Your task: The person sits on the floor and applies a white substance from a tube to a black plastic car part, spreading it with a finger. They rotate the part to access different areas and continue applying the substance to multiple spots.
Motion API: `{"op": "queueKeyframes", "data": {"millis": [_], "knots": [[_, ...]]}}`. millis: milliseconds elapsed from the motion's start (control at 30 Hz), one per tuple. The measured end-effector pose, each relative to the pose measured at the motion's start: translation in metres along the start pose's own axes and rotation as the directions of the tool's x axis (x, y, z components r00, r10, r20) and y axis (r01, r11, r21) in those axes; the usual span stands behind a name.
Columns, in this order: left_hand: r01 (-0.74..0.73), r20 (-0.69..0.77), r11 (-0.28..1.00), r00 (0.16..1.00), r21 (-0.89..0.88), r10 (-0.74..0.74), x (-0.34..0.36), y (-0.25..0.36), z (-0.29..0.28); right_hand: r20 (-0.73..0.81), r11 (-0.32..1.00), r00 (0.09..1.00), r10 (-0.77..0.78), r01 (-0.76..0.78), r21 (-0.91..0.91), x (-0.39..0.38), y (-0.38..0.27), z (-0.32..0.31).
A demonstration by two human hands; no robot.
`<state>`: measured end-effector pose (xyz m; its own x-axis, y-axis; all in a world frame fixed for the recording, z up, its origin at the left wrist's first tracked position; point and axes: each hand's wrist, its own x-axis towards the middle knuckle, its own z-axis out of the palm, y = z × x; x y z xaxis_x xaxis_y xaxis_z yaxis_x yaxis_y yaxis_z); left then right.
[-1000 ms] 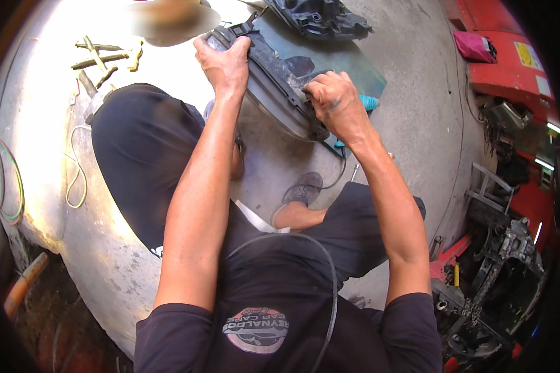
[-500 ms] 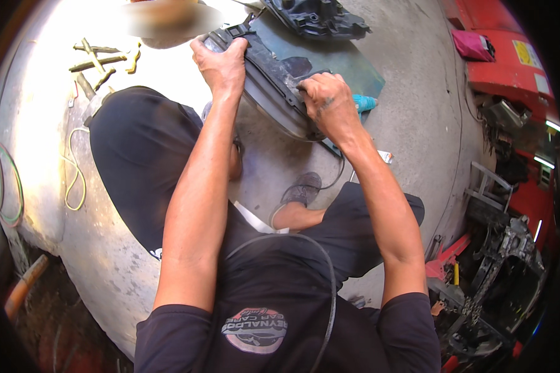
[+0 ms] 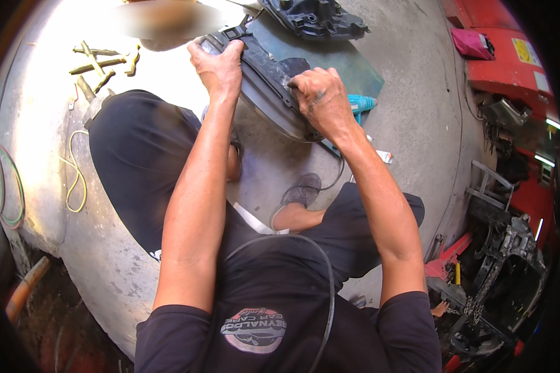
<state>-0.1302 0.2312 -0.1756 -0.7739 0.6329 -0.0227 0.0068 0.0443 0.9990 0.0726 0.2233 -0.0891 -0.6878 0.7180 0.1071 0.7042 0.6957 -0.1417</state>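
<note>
I hold a dark car headlight unit in front of me above the concrete floor. My left hand grips its upper left end near a black bracket. My right hand clamps the unit's right edge, fingers curled over the rim. Just right of that hand a teal tool lies on the floor, partly hidden behind the unit. My legs in black trousers are folded under me, with a grey shoe below the headlight.
Another black plastic housing lies at the top. Several brass-coloured tools sit top left. A yellow cord and coiled cable lie left. A red car body and dismantled parts stand right.
Both hands have shifted the headlight slightly left and up. My right hand has slid further along its right edge, uncovering more of the teal tool.
</note>
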Motion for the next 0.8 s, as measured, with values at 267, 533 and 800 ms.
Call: {"op": "queueKeyframes", "data": {"millis": [267,533,800], "knots": [[-0.011,-0.012,1.000,1.000,-0.004,0.011,0.000,-0.003,0.002,-0.030,1.000,1.000,-0.001,0.001,0.011,0.008,-0.001,0.004],[-0.015,-0.007,1.000,1.000,-0.012,0.015,0.001,-0.001,-0.001,-0.048,0.999,0.998,-0.027,0.029,0.043,0.018,-0.001,0.009],[-0.014,-0.017,1.000,1.000,-0.023,0.014,0.000,0.000,-0.001,-0.059,0.997,0.996,-0.065,0.067,0.034,0.018,-0.004,0.010]]}}
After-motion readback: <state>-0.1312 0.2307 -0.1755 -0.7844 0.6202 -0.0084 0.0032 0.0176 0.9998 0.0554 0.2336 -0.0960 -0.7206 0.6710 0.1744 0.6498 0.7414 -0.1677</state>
